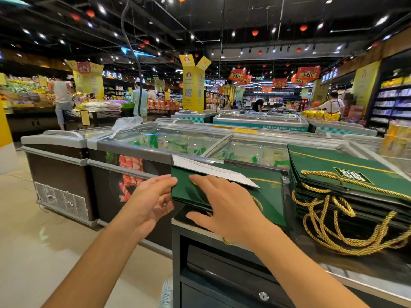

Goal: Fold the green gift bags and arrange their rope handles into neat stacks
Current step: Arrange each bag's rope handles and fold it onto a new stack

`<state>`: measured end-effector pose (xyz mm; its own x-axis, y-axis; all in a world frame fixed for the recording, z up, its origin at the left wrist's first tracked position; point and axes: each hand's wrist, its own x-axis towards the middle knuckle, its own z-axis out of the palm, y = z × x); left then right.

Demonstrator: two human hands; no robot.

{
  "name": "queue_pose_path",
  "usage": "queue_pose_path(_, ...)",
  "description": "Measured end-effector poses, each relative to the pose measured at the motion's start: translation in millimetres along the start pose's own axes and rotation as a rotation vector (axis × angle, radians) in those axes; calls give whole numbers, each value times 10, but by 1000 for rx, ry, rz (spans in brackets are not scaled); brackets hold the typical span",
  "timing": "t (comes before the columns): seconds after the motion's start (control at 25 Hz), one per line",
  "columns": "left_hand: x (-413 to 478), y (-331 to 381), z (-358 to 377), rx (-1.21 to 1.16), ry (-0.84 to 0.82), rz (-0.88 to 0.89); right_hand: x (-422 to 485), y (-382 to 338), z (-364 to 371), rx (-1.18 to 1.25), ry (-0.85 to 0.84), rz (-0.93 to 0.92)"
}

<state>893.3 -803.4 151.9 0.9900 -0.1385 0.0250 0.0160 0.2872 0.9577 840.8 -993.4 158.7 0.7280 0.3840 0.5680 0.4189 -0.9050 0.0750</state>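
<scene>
**Two hands on a flat green bag at the table corner**

The left hand [153, 196] grips the left edge of a flat dark green paper gift bag [269, 196]: the thumb lies on top and the curled fingers are under the edge. The right hand [226, 205] rests on top of this bag with straight, spread fingers and presses it down; it grasps nothing.

The bag lies on the near left corner of a dark table [222, 270] with a metal rim, and its left edge reaches a little over the side of the table. A white inner flap [211, 171] is turned out along the far edge of the bag. A twisted gold rope handle [258, 203] shows just to the right of the right hand.

Just beside the bag, on its right, stands a tall stack of folded green gift bags [322, 161]; the top one carries a thin gold line and a dark label. Their gold rope handles [347, 247] hang in loose loops over the near side of the stack onto the table.

Behind the bag stands a long chest freezer [178, 138] with curved glass lids. To the left of the bag is the pale tiled floor [44, 218]. Far behind the bag there are shoppers and yellow pillars.
</scene>
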Motion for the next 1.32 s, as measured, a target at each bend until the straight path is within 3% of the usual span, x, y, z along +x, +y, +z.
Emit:
queue_pose_path(0.12, -36, 158, 142, 1, -70, 86, 122, 3, -22, -125, 120, -32)
queue_pose_path(0.28, -73, 194, 232, 17, -104, 117, 173, 152, -263, -107, 315, -28)
queue_pose_path(0.6, -81, -374, 364, -50, -139, -122, 250, 567, -761, 623, 682, 354)
queue_pose_path(0.76, -119, -557, 531, -46, -194, -130, 191, 552, -745, 911, 851, 477)
queue_pose_path(1.0, -2, -549, 599, 16, -5, 98, 21, 671, -728, 1022, 872, 562)
queue_pose_path(1.16, 129, -342, 727, 10, 34, 243, -165, 889, -917, 1058, 813, 667)
queue_pose_path(1.32, 352, -157, 985, 130, -2, 372, -450, 1237, -1251, 824, 694, 774)
